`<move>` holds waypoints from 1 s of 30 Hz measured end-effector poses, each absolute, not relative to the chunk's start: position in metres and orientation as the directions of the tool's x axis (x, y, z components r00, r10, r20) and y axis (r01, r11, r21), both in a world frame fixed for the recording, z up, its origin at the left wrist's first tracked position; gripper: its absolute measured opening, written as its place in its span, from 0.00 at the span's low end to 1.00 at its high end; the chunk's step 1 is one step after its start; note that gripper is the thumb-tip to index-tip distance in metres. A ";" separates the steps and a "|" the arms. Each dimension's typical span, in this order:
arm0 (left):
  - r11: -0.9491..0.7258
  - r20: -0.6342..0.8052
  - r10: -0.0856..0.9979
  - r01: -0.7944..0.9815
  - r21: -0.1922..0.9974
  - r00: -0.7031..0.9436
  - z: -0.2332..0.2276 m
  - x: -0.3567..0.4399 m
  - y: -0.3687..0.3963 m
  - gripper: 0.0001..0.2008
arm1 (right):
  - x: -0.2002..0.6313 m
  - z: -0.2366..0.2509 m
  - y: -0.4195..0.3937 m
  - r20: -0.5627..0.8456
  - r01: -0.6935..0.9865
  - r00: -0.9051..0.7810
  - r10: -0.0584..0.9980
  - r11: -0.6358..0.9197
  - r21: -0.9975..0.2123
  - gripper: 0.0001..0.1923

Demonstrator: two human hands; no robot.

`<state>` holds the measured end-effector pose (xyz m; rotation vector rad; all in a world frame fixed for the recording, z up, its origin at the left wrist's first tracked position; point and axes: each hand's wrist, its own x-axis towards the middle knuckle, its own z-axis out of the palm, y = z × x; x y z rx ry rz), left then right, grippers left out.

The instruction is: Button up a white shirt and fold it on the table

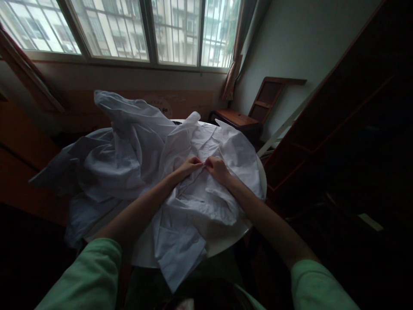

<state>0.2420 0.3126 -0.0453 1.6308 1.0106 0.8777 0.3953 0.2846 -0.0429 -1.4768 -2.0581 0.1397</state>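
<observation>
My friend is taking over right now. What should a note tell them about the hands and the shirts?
Left hand: fingers pinched on the front strip of the white shirt, at its middle.
Right hand: pinching the same strip, almost touching the left hand.
Things: the shirt lies spread, front up, collar away from the person, on the round white table. A heap of white clothes lies crumpled to its left.
Done: shirt laid out.
Left: whether the buttons are closed is too small to tell; the shirt is not folded, the heap is untouched.
</observation>
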 end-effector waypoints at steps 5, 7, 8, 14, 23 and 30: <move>-0.186 0.066 0.932 0.313 0.932 0.356 -0.045 0.246 0.314 0.04 | 0.397 -0.043 0.283 0.420 0.835 -0.322 0.849 0.464 -0.297 0.06; -0.158 0.037 0.935 0.321 0.934 0.354 -0.044 0.246 0.313 0.04 | 0.397 -0.042 0.282 0.429 0.829 -0.353 0.832 0.490 -0.269 0.07; -0.141 0.019 0.933 0.316 0.938 0.360 -0.043 0.246 0.313 0.04 | 0.397 -0.042 0.281 0.436 0.825 -0.364 0.823 0.502 -0.260 0.08; -0.121 0.007 0.935 0.300 0.946 0.355 -0.042 0.246 0.309 0.02 | 0.397 -0.041 0.280 0.475 0.817 -0.402 0.783 0.541 -0.200 0.07; -0.018 -0.057 0.961 0.269 0.963 0.270 -0.041 0.247 0.303 0.02 | 0.397 -0.044 0.282 0.511 0.815 -0.388 0.767 0.544 -0.197 0.07; -0.003 -0.042 0.981 0.234 0.972 0.188 -0.044 0.250 0.305 0.03 | 0.390 -0.046 0.280 0.526 0.865 -0.370 0.766 0.491 -0.106 0.09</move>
